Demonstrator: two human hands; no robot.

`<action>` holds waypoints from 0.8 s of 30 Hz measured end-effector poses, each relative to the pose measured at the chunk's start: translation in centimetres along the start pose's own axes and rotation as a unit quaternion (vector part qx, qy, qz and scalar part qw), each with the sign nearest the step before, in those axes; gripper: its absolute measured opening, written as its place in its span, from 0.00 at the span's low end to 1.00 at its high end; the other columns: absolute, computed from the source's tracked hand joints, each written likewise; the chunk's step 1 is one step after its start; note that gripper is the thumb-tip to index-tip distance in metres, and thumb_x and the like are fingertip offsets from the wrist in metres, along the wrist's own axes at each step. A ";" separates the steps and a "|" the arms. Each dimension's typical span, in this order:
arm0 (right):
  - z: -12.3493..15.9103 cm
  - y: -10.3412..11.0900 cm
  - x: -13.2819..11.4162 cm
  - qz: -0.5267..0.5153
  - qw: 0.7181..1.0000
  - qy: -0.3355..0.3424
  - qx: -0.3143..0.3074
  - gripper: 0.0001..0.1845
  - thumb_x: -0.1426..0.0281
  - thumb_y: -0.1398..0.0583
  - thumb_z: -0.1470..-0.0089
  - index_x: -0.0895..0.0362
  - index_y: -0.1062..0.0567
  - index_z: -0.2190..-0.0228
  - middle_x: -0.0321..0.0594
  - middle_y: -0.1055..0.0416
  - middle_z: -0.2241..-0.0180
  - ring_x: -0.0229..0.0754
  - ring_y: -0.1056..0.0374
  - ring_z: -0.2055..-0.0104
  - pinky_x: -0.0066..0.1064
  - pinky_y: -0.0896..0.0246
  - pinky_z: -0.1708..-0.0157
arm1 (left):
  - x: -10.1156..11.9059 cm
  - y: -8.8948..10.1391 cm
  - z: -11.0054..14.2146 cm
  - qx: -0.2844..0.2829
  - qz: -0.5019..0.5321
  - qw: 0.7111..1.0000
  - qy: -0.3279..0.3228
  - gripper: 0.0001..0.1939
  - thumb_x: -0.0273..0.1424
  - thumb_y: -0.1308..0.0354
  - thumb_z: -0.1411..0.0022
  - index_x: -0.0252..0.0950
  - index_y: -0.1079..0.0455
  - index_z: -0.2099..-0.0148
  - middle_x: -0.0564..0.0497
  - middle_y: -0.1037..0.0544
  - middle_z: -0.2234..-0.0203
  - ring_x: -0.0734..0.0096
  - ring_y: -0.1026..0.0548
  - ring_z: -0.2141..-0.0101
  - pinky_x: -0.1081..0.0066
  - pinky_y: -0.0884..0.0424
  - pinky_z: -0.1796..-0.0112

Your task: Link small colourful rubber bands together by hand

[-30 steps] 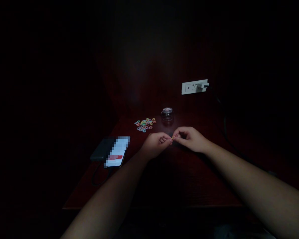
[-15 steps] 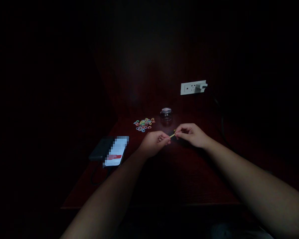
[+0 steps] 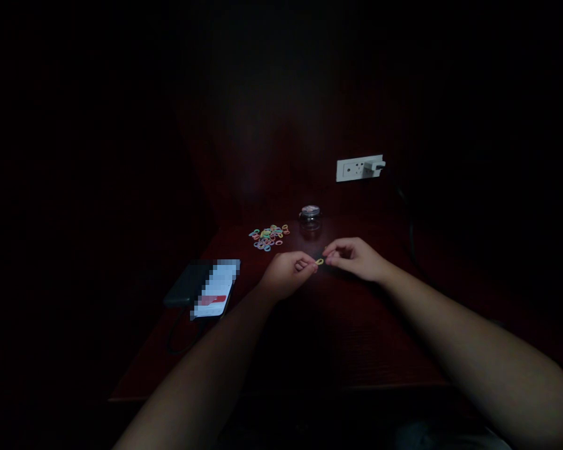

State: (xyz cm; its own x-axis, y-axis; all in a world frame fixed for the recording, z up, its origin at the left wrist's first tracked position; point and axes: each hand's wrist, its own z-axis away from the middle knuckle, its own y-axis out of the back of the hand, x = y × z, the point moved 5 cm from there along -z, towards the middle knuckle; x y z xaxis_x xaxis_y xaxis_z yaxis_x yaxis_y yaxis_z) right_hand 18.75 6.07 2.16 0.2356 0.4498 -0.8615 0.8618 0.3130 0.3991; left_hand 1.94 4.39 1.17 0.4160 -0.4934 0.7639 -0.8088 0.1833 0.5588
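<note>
A small yellow elastic hair tie (image 3: pixel 319 262) is pinched at its near side between the thumb and fingertips of my left hand (image 3: pixel 287 274). It shows as a small loop. Just to the right of it is my right hand (image 3: pixel 354 258), with thumb and forefinger slightly apart and no hold on the tie that I can see. Behind the hands, to the left, a loose pile of coloured hair ties (image 3: pixel 266 237) lies on the dark red table (image 3: pixel 356 350). Close to the pile stands a clear lidded jar (image 3: pixel 310 219).
A phone (image 3: pixel 217 289) with a lit screen rests at the left, against a dark flat box (image 3: pixel 187 284) with a cable by it. On the back wall is a white socket plate (image 3: pixel 351 169) with a plug (image 3: pixel 374 165) in it. The surroundings are very dark.
The yellow hair tie was stretched between both hands and is now slack in my left hand. My right fingers have come off it. The view has shifted slightly.
</note>
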 end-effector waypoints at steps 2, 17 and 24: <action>0.2 -1.3 -0.3 0.011 0.999 0.009 -0.047 0.16 0.60 0.37 0.55 0.61 0.25 0.70 0.38 0.30 0.77 0.35 0.37 0.75 0.27 0.42 0.75 | 0.1 -0.1 -0.1 -0.008 -0.001 1.000 0.006 0.13 0.36 0.44 0.43 0.32 0.27 0.62 0.48 0.21 0.71 0.74 0.26 0.71 0.76 0.31 0.70; 0.2 -1.4 -0.1 0.031 0.998 0.018 -0.053 0.14 0.61 0.40 0.50 0.61 0.26 0.71 0.36 0.33 0.78 0.34 0.40 0.76 0.26 0.45 0.76 | 0.4 -0.6 0.0 -0.052 -0.004 0.998 0.021 0.13 0.37 0.46 0.42 0.32 0.27 0.61 0.48 0.21 0.69 0.73 0.25 0.70 0.75 0.30 0.69; -0.1 -0.3 0.6 0.052 0.998 0.020 0.003 0.13 0.61 0.40 0.50 0.61 0.27 0.72 0.35 0.35 0.78 0.33 0.42 0.76 0.26 0.46 0.76 | -1.5 0.6 0.0 -0.023 -0.202 0.979 0.030 0.19 0.40 0.43 0.46 0.36 0.29 0.54 0.47 0.25 0.58 0.63 0.28 0.56 0.65 0.33 0.53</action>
State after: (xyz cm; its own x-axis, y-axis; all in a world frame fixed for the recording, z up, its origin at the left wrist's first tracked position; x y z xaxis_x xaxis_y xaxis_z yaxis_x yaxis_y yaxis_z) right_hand 18.57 6.29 1.53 0.3059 0.5127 -0.8022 0.8360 0.2585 0.4840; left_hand 0.80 5.23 0.31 0.7228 -0.4834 0.4939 -0.5538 0.0223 0.8323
